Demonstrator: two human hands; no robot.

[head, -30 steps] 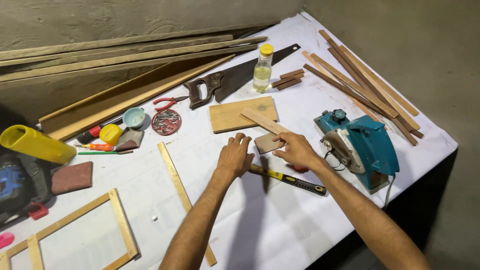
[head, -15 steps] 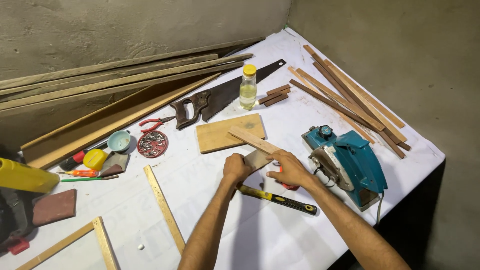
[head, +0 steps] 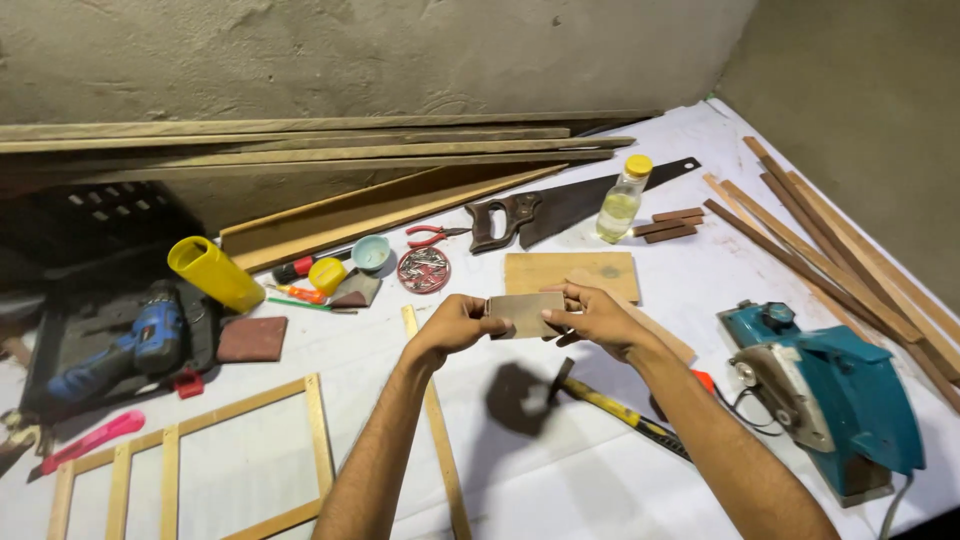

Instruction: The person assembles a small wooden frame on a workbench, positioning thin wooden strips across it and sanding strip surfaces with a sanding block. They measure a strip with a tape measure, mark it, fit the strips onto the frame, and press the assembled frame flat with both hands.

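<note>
Closest to the camera, two bare arms reach out over a white table. The left hand and the right hand hold a small flat wooden piece up in the air between them. The left hand pinches its left end and the right hand pinches its right end, fingers closed on it. The piece casts a dark shadow on the table below.

Under the right arm lies a hammer with a yellow and black handle. To the right sits a blue electric planer. To the left, a thin wooden strip lies beside a wooden frame.

Just behind the hands is a flat wooden board. Farther left are a round tin of nails, red pliers, a yellow container and a blue drill in a black case.

Farther back lie a hand saw and a clear bottle with a yellow cap. Long wooden slats rest against the grey wall, and more sticks lie at the far right.
</note>
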